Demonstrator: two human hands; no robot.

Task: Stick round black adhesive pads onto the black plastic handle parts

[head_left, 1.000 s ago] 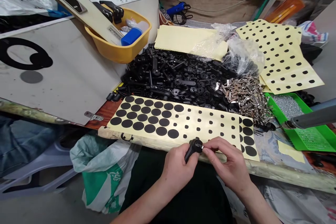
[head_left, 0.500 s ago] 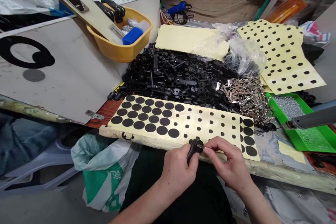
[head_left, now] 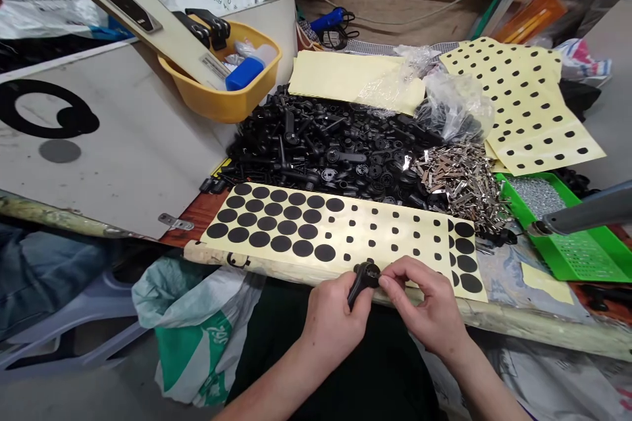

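My left hand (head_left: pixel 332 316) is closed round the stem of a black plastic crank handle (head_left: pixel 364 279), its round head pointing up and right. The thumb and forefinger of my right hand (head_left: pixel 428 306) are pinched together at the right edge of that head; whatever small thing they hold, if any, is hidden. Both hands are just over the table's front edge, above my dark-clad lap. Right behind them lies a pale yellow sticker sheet (head_left: pixel 362 216) with large black discs on its left and small black dots to the right.
Behind the sheet spreads a heap of black plastic parts (head_left: pixel 306 138), beside a pile of small metal clips (head_left: pixel 457 177). At right, a grey tool (head_left: pixel 587 210) reaches over a green tray (head_left: pixel 612 266). A yellow basin (head_left: pixel 212 105) stands back left; dotted sheets (head_left: pixel 536 122) lie back right.
The crank handle's head has turned slightly, and the bright bit seen earlier at my right fingertips no longer shows. My right fingertips are still at the head. The view has shifted a little.
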